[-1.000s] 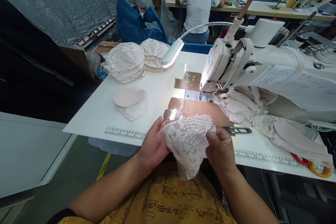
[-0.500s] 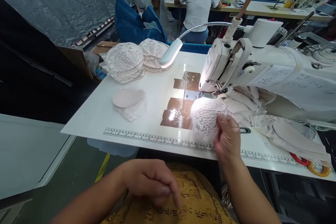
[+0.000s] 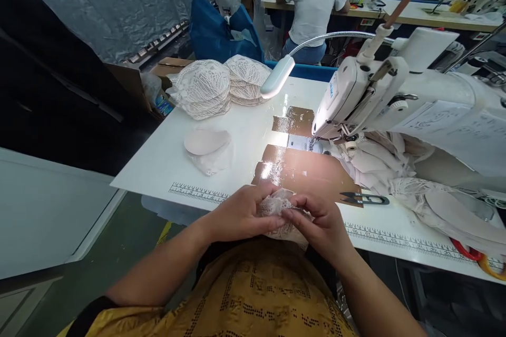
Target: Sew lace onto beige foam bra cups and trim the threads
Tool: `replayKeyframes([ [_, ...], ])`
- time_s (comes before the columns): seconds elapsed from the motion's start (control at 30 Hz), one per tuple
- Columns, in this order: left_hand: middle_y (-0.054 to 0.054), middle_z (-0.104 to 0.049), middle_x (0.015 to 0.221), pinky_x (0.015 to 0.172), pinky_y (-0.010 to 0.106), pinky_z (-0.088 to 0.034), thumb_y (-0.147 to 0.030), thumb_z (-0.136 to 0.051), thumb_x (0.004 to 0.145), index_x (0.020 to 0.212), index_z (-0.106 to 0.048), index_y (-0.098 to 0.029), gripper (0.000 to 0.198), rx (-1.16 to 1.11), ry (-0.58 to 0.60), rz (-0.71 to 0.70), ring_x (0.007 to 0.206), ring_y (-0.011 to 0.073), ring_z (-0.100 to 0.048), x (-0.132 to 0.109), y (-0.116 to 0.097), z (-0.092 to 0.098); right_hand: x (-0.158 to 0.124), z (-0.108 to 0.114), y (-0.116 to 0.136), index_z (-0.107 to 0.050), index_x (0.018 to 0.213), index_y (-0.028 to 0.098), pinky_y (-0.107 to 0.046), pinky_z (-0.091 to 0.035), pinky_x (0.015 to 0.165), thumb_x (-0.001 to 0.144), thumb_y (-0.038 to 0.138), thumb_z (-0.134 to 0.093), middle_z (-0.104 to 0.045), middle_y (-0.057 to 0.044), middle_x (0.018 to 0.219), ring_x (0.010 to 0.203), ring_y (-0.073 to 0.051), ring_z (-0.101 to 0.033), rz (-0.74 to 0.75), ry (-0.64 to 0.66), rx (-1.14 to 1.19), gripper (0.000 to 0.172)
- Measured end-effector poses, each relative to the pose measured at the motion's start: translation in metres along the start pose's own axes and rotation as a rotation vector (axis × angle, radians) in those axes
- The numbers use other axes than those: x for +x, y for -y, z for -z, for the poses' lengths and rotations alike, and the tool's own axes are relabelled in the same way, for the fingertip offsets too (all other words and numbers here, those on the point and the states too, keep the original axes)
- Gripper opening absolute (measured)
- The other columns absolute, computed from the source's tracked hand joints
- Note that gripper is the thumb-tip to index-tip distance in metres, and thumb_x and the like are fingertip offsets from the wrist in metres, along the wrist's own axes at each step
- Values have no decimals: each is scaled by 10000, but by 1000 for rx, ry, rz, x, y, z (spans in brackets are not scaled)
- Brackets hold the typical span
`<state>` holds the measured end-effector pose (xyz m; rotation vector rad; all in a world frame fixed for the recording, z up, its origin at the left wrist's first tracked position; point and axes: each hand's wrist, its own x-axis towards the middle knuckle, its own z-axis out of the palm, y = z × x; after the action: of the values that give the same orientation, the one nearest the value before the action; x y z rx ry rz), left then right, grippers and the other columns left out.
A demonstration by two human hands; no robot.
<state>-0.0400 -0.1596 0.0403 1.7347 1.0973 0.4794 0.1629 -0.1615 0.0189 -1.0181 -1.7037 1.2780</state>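
Observation:
A crumpled white lace piece [image 3: 279, 213] is gripped between both hands at the table's front edge. My left hand [image 3: 247, 213] pinches its left side, and my right hand [image 3: 322, 221] holds its right side with thumb and fingers closed. Behind them stands a white sewing machine [image 3: 367, 100], its needle area lit and no fabric under the needle. Thread snips [image 3: 366, 198] lie right of my right hand. A pale oval pad on sheer fabric [image 3: 208, 148] rests on the left of the table. Stacked lace cups [image 3: 203, 89] sit at the back left.
More lace pieces [image 3: 443, 205] lie at the right, near red- and orange-handled scissors [image 3: 466, 250]. A lamp [image 3: 278, 77] on a flexible neck reaches over the table [image 3: 154, 160]. Behind it are a blue bag [image 3: 221, 31] and a seated person in white [image 3: 314, 0].
My right hand has brought the lace piece from beside the needle to the table's front edge. My left hand has risen from my lap and taken hold of it. The snips are now uncovered.

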Motion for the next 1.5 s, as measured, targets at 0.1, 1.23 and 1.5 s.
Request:
replayKeyframes([
  [0.1,11,-612,865,654,254,-452,-379,-600,862,1063,-591,-173,288,-7,-17,-49,743,147,-556,4,4,-5,1,1,-1,-645,726,198,-228,-430,565,850,252,-635,-654,13,688,613,-119,-578,58,-76,-63,136],
  [1.23,-16,-515,636,534,190,-375,-374,-663,832,790,-632,-110,269,-689,32,67,575,76,-455,52,1,-7,21,22,-11,-565,642,182,-218,-379,514,790,311,-659,-561,26,600,548,-100,-481,-157,-194,91,218],
  [1.5,-9,-577,640,580,267,-495,-370,-713,719,768,-573,-151,265,-892,-419,155,567,122,-547,52,0,31,21,61,-18,-625,805,173,-242,-477,574,770,401,-710,-615,14,660,577,-109,-558,-317,-175,375,246],
])
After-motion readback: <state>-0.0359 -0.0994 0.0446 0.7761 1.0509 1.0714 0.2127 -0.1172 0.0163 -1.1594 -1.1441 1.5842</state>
